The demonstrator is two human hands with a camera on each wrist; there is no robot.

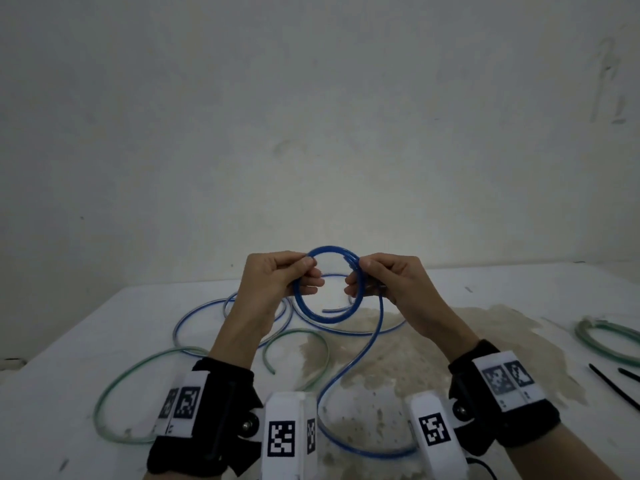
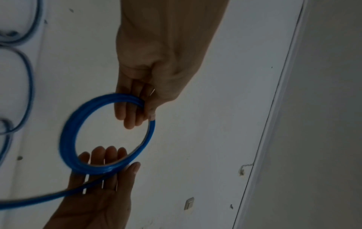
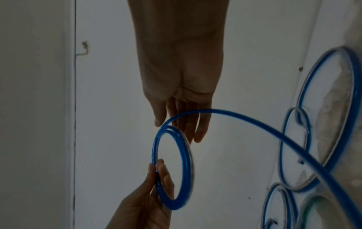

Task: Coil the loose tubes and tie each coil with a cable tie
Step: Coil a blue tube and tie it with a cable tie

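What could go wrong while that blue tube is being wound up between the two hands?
The blue coil is held only by the left hand and right hand, untied, so it might spring open. Its long loose tail could snag the green tube. The cable ties lie off to the right.

Stained white table (image 1: 450,341) against pale wall (image 1: 311,116)

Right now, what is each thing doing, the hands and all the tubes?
left hand: pinches the blue coil's left side.
right hand: grips its right side.
blue coil: held above the table, tail trailing down, untied.
green tube: loose on the table.
green coil: coiled, far right.
cable ties: lying unused.
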